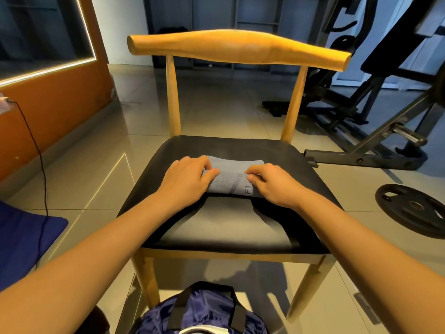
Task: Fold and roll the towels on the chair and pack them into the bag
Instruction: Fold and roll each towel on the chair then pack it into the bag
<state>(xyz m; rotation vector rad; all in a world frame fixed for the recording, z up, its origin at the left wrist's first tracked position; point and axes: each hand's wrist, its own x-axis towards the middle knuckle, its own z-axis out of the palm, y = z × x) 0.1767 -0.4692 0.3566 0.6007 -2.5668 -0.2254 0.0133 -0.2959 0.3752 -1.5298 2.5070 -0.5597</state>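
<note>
Both hands, left hand (186,178) and right hand (272,183), grip the towel (232,175) on the chair (231,227)

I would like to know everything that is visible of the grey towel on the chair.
The towel is blue-grey, of finely ribbed cloth, with a darker band and the letters FI near its right end. It is folded or partly rolled into a compact bundle lying crosswise on the black chair seat. The left-hand grip holds its left end; the right-hand grip pinches it at the band.
</note>
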